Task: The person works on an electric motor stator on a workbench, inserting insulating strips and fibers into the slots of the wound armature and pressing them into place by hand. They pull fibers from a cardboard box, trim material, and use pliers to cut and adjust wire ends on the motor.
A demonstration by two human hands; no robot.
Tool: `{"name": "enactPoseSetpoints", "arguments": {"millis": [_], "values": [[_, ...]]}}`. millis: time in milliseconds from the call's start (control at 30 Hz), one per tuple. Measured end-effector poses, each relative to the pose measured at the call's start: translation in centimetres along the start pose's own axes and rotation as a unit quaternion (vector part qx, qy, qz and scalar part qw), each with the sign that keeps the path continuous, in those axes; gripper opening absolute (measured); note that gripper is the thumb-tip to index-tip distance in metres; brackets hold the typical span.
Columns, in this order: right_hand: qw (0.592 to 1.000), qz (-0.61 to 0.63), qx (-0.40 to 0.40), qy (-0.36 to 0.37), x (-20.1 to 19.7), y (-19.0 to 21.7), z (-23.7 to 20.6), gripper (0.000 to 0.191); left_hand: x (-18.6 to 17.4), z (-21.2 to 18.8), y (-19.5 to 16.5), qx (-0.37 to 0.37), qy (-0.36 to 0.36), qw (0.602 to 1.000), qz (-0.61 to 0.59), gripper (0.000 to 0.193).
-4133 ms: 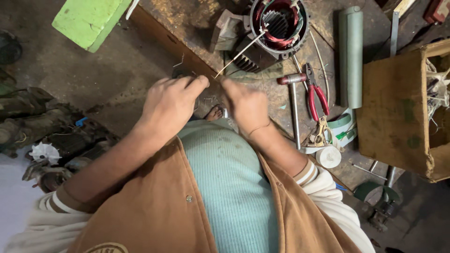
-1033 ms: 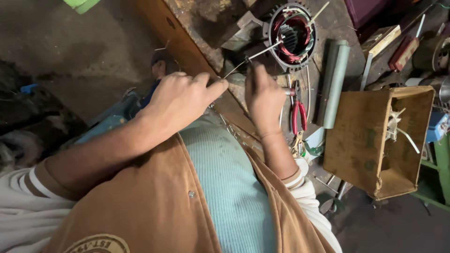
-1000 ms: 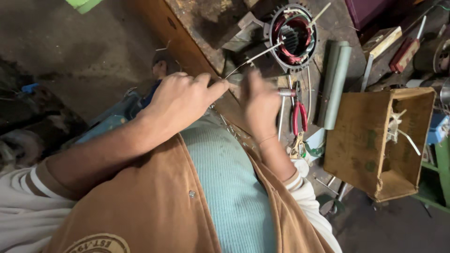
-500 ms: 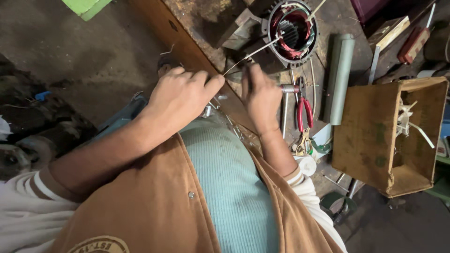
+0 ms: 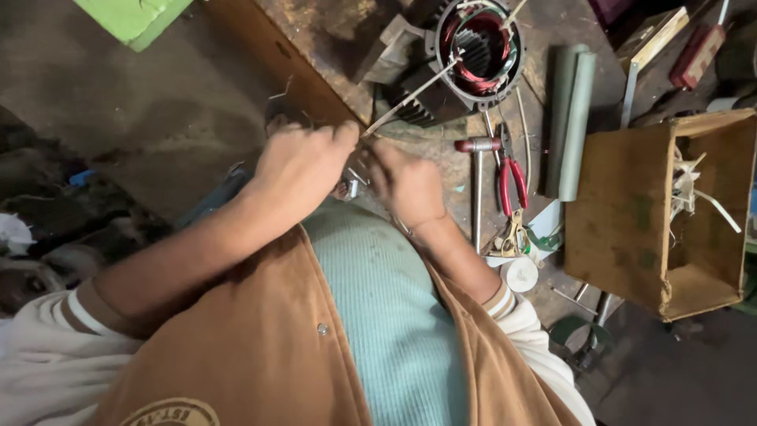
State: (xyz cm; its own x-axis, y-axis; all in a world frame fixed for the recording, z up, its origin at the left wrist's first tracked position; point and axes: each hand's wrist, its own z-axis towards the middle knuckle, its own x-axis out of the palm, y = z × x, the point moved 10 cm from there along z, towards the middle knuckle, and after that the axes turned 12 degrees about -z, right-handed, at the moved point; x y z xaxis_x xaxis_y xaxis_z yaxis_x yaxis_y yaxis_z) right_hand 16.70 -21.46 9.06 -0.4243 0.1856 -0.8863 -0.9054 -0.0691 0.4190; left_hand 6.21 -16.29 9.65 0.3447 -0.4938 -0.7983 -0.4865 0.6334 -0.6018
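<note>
Both our left hand (image 5: 296,170) and right hand (image 5: 406,183) have drawn closer together at the worn wooden bench (image 5: 331,35) edge, pinched on the thin pale strip (image 5: 410,99) still reaching into the copper-wound motor stator (image 5: 477,47).

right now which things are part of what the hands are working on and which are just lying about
In hand:
left hand
right hand
thin rod
motor stator

Lying about:
hammer
red-handled pliers
grey-green roll
cardboard box
</note>
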Motion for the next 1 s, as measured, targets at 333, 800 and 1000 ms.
{"name": "enactPoseSetpoints", "arguments": {"millis": [333,800,1000], "values": [[0.984,-0.118,0.01,-0.131,-6.6,-0.5,0.3,0.011,-5.2,-0.9,0.2,0.029,-0.139,0.965,-0.22,0.026],[0.993,-0.112,0.03,-0.028,-0.9,-0.7,0.7,0.012,-4.9,-1.4,-2.1,0.079,-0.096,0.991,0.049,0.05],[0.989,-0.141,0.012,-0.043,-1.5,0.6,1.1,0.015,-5.2,-1.6,-2.4,0.102,-0.084,0.991,0.018,0.06]]}}
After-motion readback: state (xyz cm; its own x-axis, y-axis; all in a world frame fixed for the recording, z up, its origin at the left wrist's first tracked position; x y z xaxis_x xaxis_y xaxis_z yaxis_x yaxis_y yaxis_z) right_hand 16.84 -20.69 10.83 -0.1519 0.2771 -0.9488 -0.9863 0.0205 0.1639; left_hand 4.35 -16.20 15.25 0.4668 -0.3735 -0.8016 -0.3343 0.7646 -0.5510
